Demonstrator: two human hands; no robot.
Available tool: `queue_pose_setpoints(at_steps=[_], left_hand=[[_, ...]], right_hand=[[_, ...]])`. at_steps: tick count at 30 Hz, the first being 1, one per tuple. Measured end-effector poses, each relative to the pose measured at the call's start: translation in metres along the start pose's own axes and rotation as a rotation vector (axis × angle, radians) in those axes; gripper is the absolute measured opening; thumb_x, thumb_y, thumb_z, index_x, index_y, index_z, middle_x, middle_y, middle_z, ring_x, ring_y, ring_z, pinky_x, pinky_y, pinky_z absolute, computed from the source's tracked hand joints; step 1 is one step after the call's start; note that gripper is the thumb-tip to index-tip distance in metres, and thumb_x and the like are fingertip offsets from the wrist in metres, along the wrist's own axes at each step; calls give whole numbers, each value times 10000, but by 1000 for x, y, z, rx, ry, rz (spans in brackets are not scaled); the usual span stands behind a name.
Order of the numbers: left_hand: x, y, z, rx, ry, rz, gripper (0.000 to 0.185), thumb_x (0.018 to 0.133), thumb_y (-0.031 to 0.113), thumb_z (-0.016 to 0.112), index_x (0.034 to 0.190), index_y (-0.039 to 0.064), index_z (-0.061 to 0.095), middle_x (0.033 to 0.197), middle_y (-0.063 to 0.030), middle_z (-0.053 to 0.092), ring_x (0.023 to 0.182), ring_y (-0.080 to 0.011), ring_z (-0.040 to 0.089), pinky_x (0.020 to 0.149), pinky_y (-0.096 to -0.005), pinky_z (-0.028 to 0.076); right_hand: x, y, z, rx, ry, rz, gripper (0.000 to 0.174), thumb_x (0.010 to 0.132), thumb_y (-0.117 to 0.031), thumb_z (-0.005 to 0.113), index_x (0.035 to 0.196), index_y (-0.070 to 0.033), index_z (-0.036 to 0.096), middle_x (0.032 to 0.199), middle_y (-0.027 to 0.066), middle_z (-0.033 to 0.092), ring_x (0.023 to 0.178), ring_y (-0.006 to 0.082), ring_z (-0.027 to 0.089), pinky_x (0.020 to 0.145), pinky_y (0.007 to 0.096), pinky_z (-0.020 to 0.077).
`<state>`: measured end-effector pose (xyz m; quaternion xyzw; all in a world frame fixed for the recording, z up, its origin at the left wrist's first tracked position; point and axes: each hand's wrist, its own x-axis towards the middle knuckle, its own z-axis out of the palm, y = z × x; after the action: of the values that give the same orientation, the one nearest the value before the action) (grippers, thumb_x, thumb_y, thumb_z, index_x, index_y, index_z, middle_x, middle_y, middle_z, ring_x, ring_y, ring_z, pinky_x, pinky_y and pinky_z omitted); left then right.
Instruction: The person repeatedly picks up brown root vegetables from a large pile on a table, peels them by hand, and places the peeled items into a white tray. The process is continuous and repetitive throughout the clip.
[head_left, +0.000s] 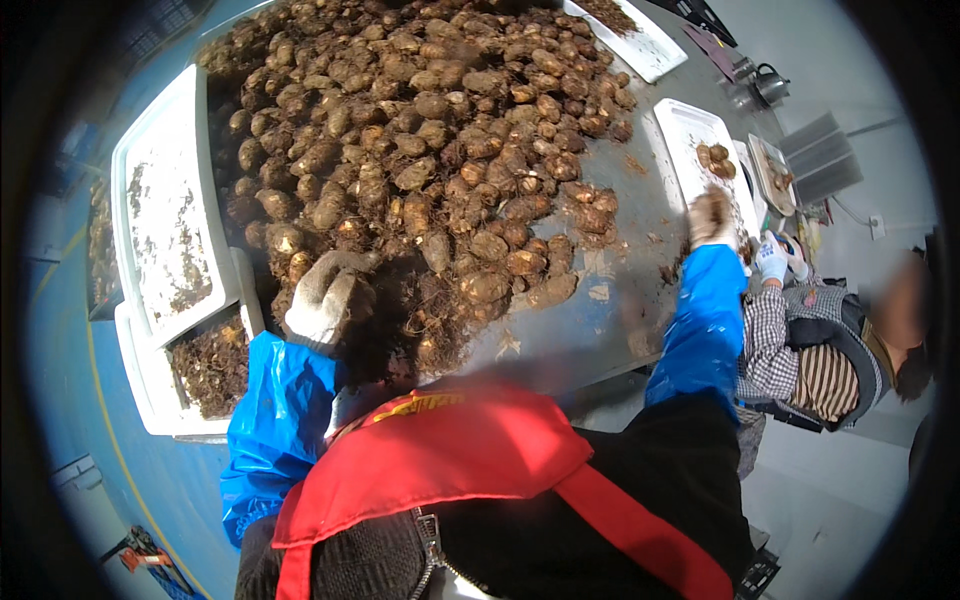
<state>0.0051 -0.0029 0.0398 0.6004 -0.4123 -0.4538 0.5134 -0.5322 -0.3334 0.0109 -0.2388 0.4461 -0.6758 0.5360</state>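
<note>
A large heap of brown, fibrous taro corms (420, 142) covers the table in front of me. My left hand (324, 300), in a soiled whitish knit glove and a blue sleeve, rests at the near left edge of the heap. Its fingers curl down among corms and loose root fibres (431, 300), and whatever lies under them is hidden. Off to the right, my right hand (709, 217) reaches over the near end of a shallow white tray (679, 124). Its glove is dirty and blurred, so its grip is unclear. Several cleaner corms (716, 160) lie in that tray, just beyond the fingers.
Stacked white bins (169, 202) stand at left, one holding root debris (214, 367). Another white tray (652, 52) lies at the far right. A co-worker (810, 352) in light gloves works beside a scale (772, 176). A kettle (770, 84) stands near the far table edge.
</note>
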Motion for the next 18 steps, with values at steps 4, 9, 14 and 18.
queue_pose_setpoints(at_steps=[4,9,14,18], left_hand=[[-4,-7,0,-82,126,-180,281,1028,229,468,1129,0,596,778,-107,680,616,-177,621,576,-283,499],[2,-24,-8,-86,-34,-111,287,1035,229,487,1142,-16,592,847,-111,681,688,-180,640,625,-289,513],[-1,-52,-12,226,5,29,219,978,175,533,1054,-17,608,904,-109,631,829,-202,598,742,-304,476],[-3,-70,-9,220,67,93,203,935,166,573,1000,-16,636,919,-146,630,878,-260,621,799,-350,488]], right_hand=[[55,-40,25,172,-28,59,210,914,-218,713,965,-34,626,1113,174,661,927,279,684,832,385,609],[11,30,108,-410,-353,119,377,972,-164,591,1265,69,546,1017,272,685,878,328,713,736,392,636],[-52,111,215,-969,-695,-194,346,860,-150,726,1195,-88,670,1043,131,733,944,207,709,860,321,583],[-59,145,290,-1154,-855,-424,343,863,-193,711,1195,-111,692,1163,126,698,1089,241,650,973,331,489]])
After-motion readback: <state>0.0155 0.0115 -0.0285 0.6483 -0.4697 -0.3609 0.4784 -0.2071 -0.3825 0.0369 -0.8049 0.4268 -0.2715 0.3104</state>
